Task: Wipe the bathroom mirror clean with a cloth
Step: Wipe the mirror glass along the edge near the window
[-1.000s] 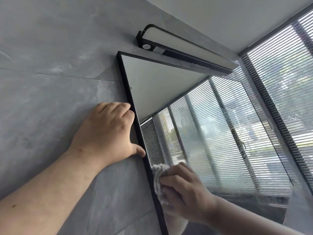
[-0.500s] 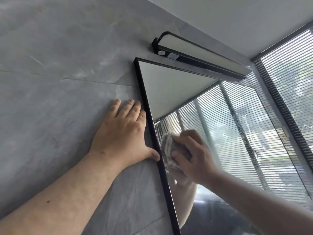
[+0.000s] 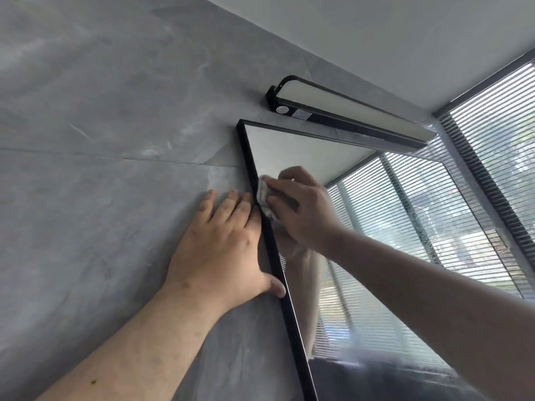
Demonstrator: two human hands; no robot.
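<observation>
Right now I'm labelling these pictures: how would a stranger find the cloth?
Find the black-framed mirror on the grey wall. Near its upper left edge, the right hand presses on the glass. The cloth is the small pale wad under those fingers.

Your left hand lies flat on the grey wall, with its thumb touching the black edge of the mirror. Your right hand holds a small white cloth and presses it on the glass, near the top left corner. A long lamp sits just above the mirror. Window blinds are on the right.
</observation>
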